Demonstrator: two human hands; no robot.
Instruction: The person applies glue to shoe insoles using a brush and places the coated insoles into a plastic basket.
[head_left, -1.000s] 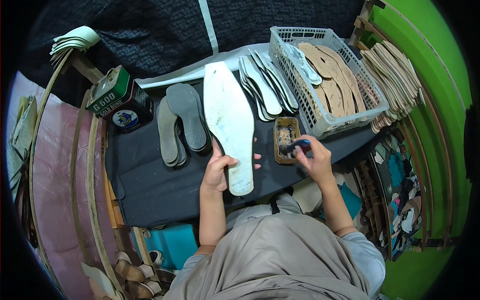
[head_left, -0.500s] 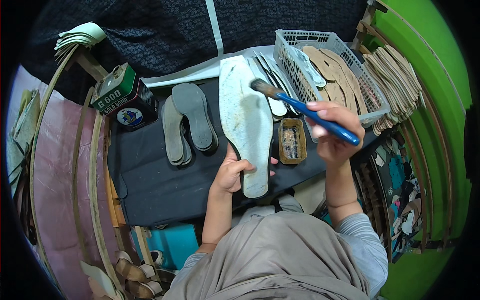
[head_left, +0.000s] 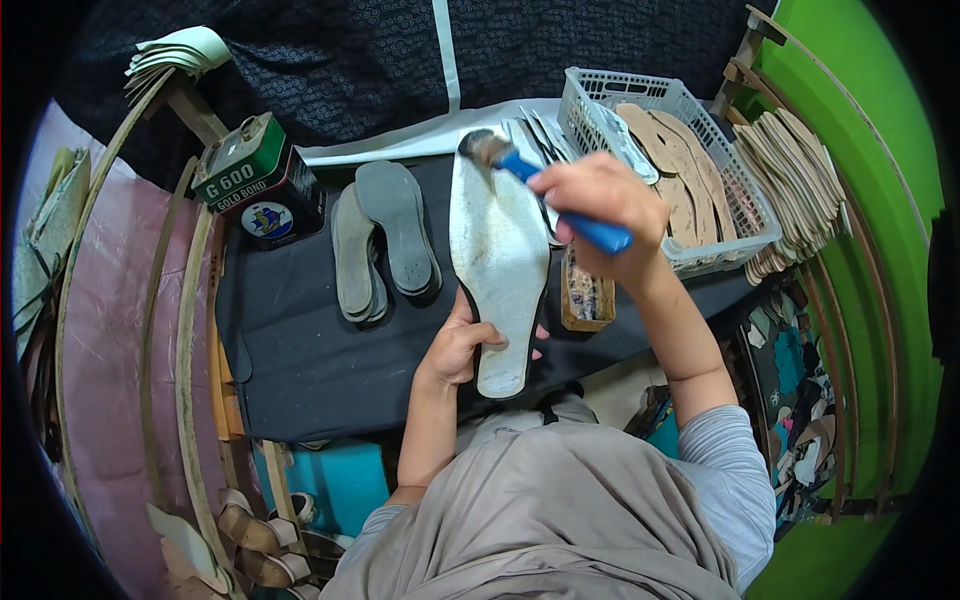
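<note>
A pale, foot-shaped shoe insole (head_left: 502, 245) with a dark edge is held upright by its narrow heel end. My left hand (head_left: 458, 345) grips it there, thumb on top and fingers behind. My right hand (head_left: 610, 205) is closed around the blue handle of a paintbrush (head_left: 588, 228). The brush's dark bristles touch the insole near its wide toe end, and the surface looks wet in patches. Below my right hand stands a small glue-stained tub (head_left: 587, 300), partly covered by that hand.
Grey soles (head_left: 393, 225) lie stacked left on the black-covered table (head_left: 300, 370). Behind them is a green and black metal can (head_left: 258, 180). At right, a white plastic basket (head_left: 715, 255) holds tan pieces, beside a stack of insoles (head_left: 790, 190). White pieces (head_left: 540, 135) lie behind the held insole.
My right hand has moved left and away from me, carrying the brush to the insole's upper left part. My left hand still holds the insole, nearly in place. The whole view has shifted slightly.
</note>
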